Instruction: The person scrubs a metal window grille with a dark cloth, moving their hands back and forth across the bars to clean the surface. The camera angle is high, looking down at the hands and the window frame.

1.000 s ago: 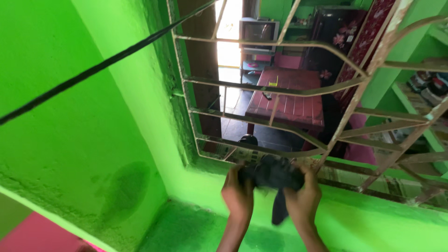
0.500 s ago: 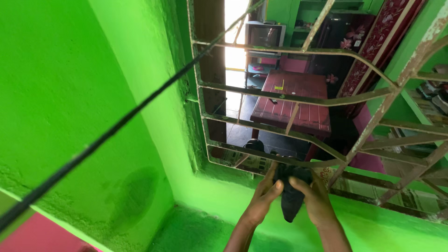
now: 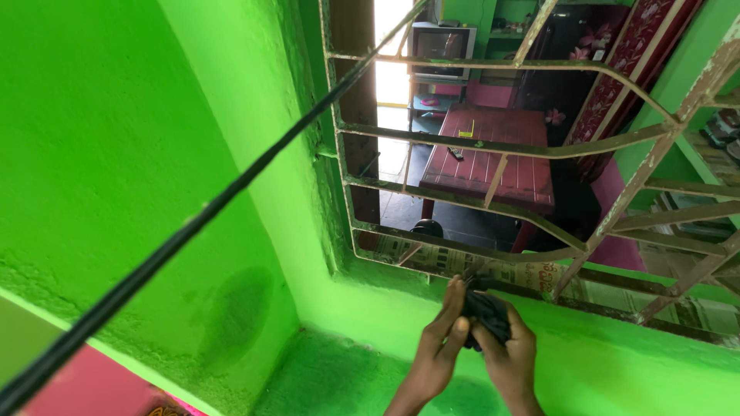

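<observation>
Hands meet just below the window grille [image 3: 493, 146]: left hand [image 3: 441, 339] and right hand [image 3: 512, 350] both clutch a bunched black cloth [image 3: 487, 314]. Better to press it flat on the green sill [image 3: 617, 347] under the grille, I'd say, keeping the folds gathered.

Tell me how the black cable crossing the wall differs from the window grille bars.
The black cable is one thin dark line slanting free across the green wall; the window grille bars are many, pale, rusty and flaking, fixed in the frame. The cable runs straight; several bars bend outward. Both are long and narrow, and both cross the window opening.
</observation>
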